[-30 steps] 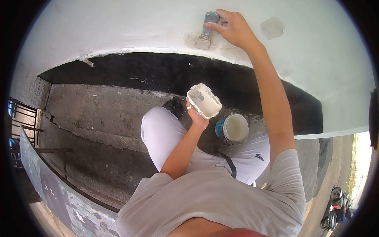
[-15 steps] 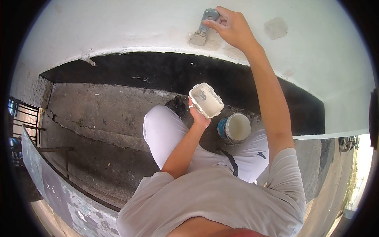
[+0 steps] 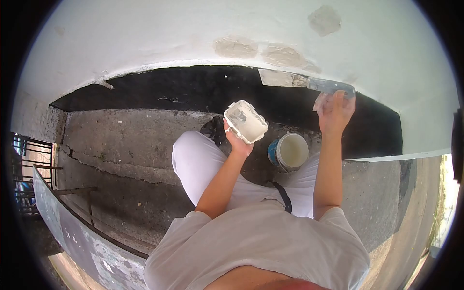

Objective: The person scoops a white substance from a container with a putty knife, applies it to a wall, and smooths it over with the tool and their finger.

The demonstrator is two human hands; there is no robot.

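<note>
My right hand (image 3: pixel 337 110) grips the grey handle of a putty knife (image 3: pixel 282 78), its blade pointing left and smeared with pale filler. The knife is level with the lower edge of the white wall (image 3: pixel 159 34), in front of the black band below it. My left hand (image 3: pixel 237 140) holds a small white plastic tub (image 3: pixel 247 122) from beneath, its open top facing me and some filler inside. Beige filler patches (image 3: pixel 285 54) mark the wall above the knife, with a rounder patch (image 3: pixel 325 21) higher on the right.
A blue and white bucket (image 3: pixel 292 151) stands on the concrete floor (image 3: pixel 116 140) between my legs and the wall. A dark bag-like item (image 3: pixel 215 128) lies by my left knee. A metal-framed panel (image 3: pixel 82 222) runs along the left behind me.
My right hand has brought the putty knife down and to the right, off the wall patch, and turned it from upright to nearly level. My left hand with the tub has barely shifted.
</note>
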